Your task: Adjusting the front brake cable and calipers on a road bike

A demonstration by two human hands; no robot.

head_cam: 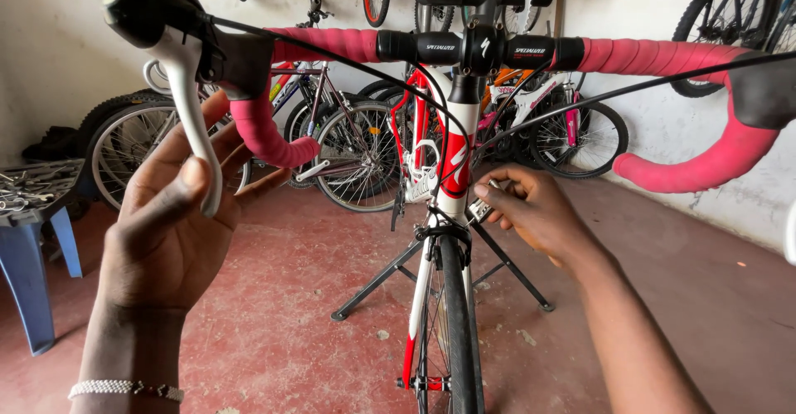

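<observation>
A red and white road bike (454, 165) stands in front of me on a black repair stand (377, 281). Its drop handlebar (340, 45) is wrapped in pink tape. My left hand (170, 223) reaches up to the silver brake lever (195, 124) on the left side, thumb and fingers pressed on the lever blade. My right hand (531, 207) is down at the front brake caliper (481, 208) above the front wheel (452, 323), fingertips pinched on its small silver part. Black cables (580, 99) run from the levers to the frame.
Several bikes (348, 132) lean along the back wall and more hang above. A blue plastic chair (37, 240) with metal tools on it stands at the left. The floor (274, 298) is red concrete. The white wall (730, 190) runs close on the right.
</observation>
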